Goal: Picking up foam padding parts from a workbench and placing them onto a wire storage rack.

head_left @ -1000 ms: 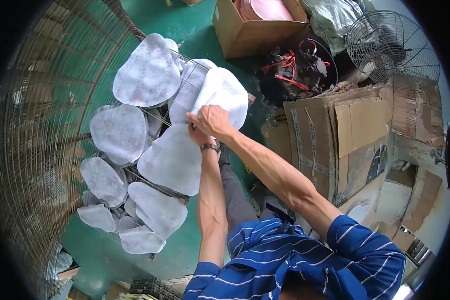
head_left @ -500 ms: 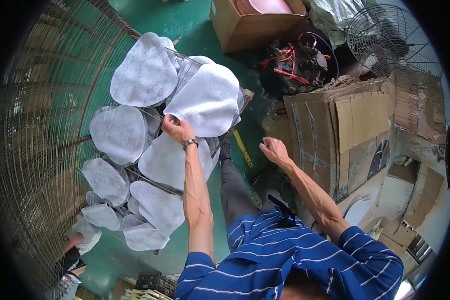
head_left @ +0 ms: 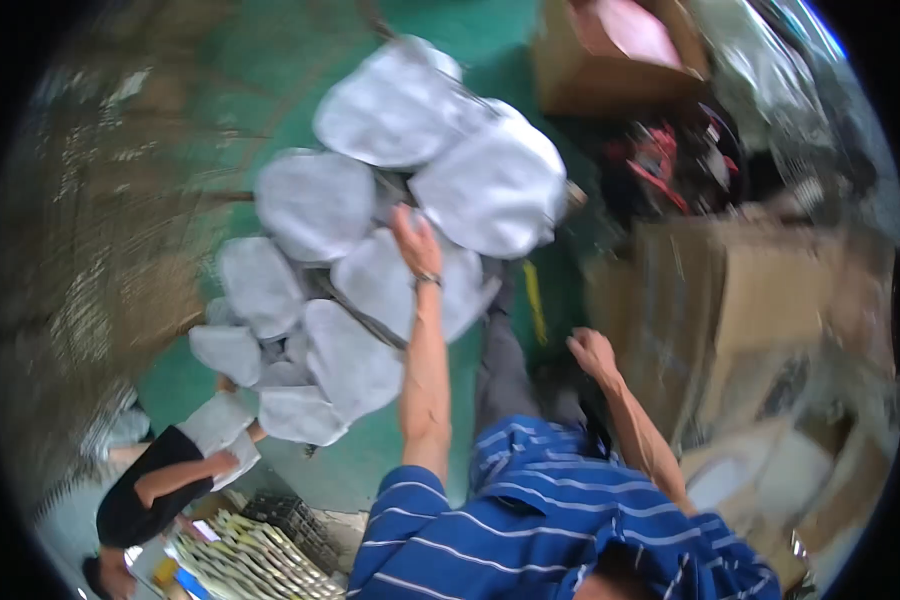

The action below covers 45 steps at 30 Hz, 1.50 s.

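Note:
Pale grey-white rounded flat pieces lie in overlapping stacks on a wire rack. My left hand is at the lower left tip of the large upper right piece, over the piece below it. Its fingers look apart with nothing between them, though motion blurs them. A rounded piece lies left of this hand, another above. My right hand hangs away from the stacks, near a large cardboard box. Its fingers are curled, and nothing shows in them.
An open carton with pink pieces stands at the far right, near a dark heap with red cords. A person in a black top bends at the lower left. Near them are slatted pale stacks and a black crate.
The view has swung left, so the stacks sit farther right. My left hand has opened from its pinch at the piece's tip. The other person has come more into view.

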Motion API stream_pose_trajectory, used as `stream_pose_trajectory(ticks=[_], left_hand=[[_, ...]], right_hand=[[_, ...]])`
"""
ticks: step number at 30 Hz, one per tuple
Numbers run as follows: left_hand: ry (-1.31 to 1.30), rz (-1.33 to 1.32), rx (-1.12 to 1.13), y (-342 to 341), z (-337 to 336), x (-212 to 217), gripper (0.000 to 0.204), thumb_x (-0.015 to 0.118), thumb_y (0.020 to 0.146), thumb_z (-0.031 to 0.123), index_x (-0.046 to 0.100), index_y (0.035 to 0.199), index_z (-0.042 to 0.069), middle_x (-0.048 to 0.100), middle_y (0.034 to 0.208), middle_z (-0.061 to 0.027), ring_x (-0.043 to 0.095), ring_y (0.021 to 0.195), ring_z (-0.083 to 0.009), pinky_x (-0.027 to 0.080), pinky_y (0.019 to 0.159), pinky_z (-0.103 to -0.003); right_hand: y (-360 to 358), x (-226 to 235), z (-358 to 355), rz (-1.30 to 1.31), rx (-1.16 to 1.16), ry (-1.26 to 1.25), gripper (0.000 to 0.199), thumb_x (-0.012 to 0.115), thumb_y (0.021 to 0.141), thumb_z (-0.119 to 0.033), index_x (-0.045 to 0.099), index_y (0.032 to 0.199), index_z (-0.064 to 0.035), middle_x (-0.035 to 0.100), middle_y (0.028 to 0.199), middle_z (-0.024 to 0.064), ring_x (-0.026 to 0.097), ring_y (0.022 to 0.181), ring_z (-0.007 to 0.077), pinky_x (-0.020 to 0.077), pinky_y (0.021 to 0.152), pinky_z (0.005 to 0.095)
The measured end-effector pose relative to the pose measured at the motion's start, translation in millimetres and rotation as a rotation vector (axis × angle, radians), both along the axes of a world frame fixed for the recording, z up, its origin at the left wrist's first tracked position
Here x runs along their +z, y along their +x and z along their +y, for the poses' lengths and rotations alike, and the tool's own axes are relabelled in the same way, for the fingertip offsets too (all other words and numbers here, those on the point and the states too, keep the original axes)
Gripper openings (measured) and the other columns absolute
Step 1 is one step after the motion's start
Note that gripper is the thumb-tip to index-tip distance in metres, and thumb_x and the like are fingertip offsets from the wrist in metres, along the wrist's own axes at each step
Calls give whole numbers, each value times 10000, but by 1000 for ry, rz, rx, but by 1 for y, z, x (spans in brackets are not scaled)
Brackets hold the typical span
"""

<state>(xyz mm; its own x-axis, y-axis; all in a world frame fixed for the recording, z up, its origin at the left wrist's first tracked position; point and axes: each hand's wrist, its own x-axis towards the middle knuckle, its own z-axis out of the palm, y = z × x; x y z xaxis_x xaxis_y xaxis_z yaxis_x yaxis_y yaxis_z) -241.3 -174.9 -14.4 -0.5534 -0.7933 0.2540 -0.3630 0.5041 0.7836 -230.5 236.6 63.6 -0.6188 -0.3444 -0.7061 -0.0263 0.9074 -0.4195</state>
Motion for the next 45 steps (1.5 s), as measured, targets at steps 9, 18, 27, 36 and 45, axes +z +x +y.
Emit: stream_pose_trajectory(ticks=[9, 18, 27, 36, 45], left_hand=[[-751, 289, 278, 34, -136, 335, 416, 549, 973, 141, 530, 1363, -4, 555, 1388, -201, 482, 1311, -407, 394, 1086, -505], [-1145, 150, 300, 34, -228, 511, 433, 658, 904, 231, 560, 1286, 51, 597, 1216, -163, 536, 1148, -385, 418, 1006, -525], [-1131, 7, 261, 62, -188, 509, 545, 681, 880, 479, 602, 1254, 91, 616, 1119, -149, 576, 1051, -360, 439, 843, -514], [-772, 128, 165, 138, 9, 336, 395, 726, 863, 312, 639, 1146, 50, 638, 1011, -135, 608, 937, -359, 498, 807, -454], [-300, -69, 84, 181, 121, 180, 373, 723, 862, 264, 623, 1153, 54, 613, 965, -118, 584, 930, -314, 477, 842, -436]], right_hand=[[-15, 19, 15, 84, -53, -215, 327, 601, 821, -284, 635, 823, 41, 588, 684, 178, 605, 674, 249, 479, 679, 415], [-7, 58, 53, 63, -124, -181, 307, 603, 825, -272, 649, 824, 31, 606, 684, 130, 591, 678, 202, 478, 671, 387], [34, 8, 117, 126, -173, -314, 313, 597, 837, -289, 623, 781, 17, 563, 649, 102, 573, 666, 169, 465, 648, 371], [77, 25, 159, -41, -259, -166, 494, 640, 851, -337, 705, 1154, 48, 736, 1063, 219, 702, 1022, 322, 527, 921, 394], [93, 56, 189, -46, -301, -83, 492, 637, 857, -346, 709, 1147, 45, 741, 1059, 206, 703, 1024, 313, 531, 899, 390]])
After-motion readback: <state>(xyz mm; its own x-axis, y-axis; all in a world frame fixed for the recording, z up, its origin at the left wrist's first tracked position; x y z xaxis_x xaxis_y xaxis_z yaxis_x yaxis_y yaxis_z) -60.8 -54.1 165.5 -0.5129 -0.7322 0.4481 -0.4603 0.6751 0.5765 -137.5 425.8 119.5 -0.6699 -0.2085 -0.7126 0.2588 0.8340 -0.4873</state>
